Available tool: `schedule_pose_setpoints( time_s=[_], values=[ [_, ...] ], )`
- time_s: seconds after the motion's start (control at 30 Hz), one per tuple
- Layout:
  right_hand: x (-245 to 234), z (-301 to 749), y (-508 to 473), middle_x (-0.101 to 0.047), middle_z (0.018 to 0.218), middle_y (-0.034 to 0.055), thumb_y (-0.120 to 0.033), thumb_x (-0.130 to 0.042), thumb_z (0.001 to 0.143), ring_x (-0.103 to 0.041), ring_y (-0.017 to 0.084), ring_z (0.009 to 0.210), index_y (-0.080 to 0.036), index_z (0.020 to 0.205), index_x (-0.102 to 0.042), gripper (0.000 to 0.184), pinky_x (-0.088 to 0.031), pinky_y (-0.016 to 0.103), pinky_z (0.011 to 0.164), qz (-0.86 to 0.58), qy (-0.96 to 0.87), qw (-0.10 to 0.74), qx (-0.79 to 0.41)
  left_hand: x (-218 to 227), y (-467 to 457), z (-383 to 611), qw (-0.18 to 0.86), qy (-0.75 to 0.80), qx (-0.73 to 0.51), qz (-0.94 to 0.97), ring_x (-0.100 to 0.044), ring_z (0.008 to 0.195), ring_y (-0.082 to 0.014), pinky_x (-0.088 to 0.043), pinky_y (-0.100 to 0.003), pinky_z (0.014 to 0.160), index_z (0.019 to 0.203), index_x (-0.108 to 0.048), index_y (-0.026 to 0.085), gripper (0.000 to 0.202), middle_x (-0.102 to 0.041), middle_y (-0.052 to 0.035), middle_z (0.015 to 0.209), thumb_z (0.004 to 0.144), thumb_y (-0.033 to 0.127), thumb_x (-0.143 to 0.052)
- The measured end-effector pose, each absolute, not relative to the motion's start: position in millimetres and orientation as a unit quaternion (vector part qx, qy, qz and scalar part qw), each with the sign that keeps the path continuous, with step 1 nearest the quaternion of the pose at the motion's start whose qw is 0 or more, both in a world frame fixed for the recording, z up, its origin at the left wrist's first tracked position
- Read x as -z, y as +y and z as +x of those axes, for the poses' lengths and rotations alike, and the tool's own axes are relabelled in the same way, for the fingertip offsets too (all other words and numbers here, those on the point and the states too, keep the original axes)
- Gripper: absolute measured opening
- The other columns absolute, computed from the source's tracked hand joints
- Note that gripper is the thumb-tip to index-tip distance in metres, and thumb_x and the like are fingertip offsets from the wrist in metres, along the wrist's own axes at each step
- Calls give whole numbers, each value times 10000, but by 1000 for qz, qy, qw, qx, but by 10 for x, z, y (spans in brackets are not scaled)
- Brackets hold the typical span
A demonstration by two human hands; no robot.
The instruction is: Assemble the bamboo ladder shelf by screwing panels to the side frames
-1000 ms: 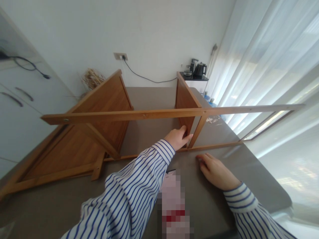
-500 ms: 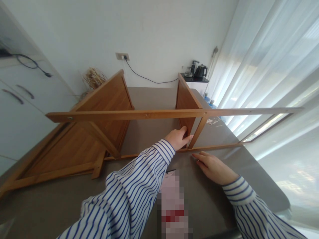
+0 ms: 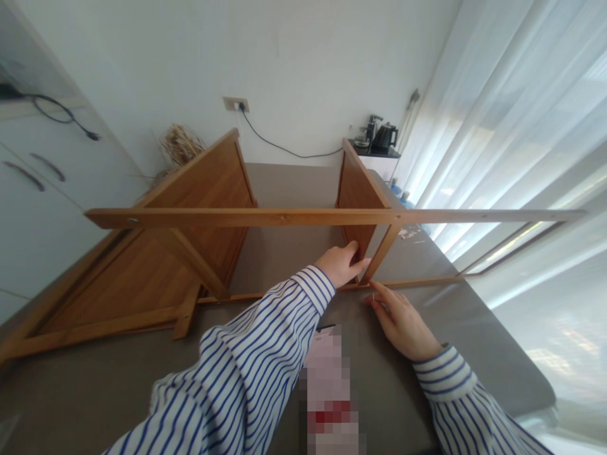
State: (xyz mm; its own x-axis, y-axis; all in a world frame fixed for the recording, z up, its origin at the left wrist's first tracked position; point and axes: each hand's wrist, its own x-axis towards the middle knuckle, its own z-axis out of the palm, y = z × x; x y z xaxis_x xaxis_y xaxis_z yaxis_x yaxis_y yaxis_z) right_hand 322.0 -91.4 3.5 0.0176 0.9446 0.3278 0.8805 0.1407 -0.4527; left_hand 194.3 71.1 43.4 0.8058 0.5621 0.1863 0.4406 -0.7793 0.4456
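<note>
A wooden rack frame point(image 3: 265, 218) lies on its side across the table, with a large left panel point(image 3: 203, 170) and a smaller right shelf panel point(image 3: 358, 177) standing up inside it. My left hand point(image 3: 339, 264) reaches through the frame and is closed around the lower near part of the right shelf panel, its thumb pointing to the upright crosspiece point(image 3: 382, 249). My right hand point(image 3: 401, 319) is at the near lower rail point(image 3: 417, 281), just under that crosspiece. Its index fingertip touches the rail. A tiny pale thing, too small to name, is pinched between its fingers.
The grey table point(image 3: 493, 354) runs under the frame to the wall. A pinkish sheet-like thing point(image 3: 327, 360), partly blurred out, lies in front of me. Small pale bits point(image 3: 408, 232) lie beyond the crosspiece. A black kettle point(image 3: 385, 136) stands at the back right; white curtains point(image 3: 531, 126) hang on the right.
My right hand has moved up and slightly left, and its index finger now reaches the rail at the crosspiece's foot. The left hand keeps its hold on the shelf panel.
</note>
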Motion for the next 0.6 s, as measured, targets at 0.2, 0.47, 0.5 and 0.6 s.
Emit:
schedule_pose_setpoints(
  time_s=[0.2,0.47,0.5,0.6],
  values=[
    [-111,3145,-1006,-630,1113,68,-242,-385,898,-559,182,1078,-221,1190,-449,300,-387,396,991,-657,-655,361,-95,-474,657,1955,184,286,-160,927,-641,718,-193,-434,-257,584,932,-505,204,349,-664,-37,796,861,514,-362],
    [-95,3101,-1139,-636,1086,84,-228,-409,857,-595,197,990,-200,1040,-506,209,-452,376,882,-712,-599,353,-97,-487,692,1931,204,268,-149,930,-648,753,-198,-452,-260,608,954,-513,205,361,-671,-45,839,855,522,-373],
    [-76,3103,-1156,-639,1076,81,-228,-407,855,-603,187,976,-199,1049,-504,219,-464,355,866,-711,-596,355,-115,-472,701,1931,204,266,-153,929,-648,752,-197,-453,-260,611,958,-513,206,365,-671,-45,839,854,526,-372],
    [-13,3111,-1204,-647,1065,63,-227,-405,852,-612,169,972,-208,1102,-499,268,-470,329,867,-717,-582,352,-152,-429,719,1941,200,268,-164,928,-647,745,-198,-453,-264,612,963,-513,206,370,-671,-46,838,853,528,-370]
  ],
)
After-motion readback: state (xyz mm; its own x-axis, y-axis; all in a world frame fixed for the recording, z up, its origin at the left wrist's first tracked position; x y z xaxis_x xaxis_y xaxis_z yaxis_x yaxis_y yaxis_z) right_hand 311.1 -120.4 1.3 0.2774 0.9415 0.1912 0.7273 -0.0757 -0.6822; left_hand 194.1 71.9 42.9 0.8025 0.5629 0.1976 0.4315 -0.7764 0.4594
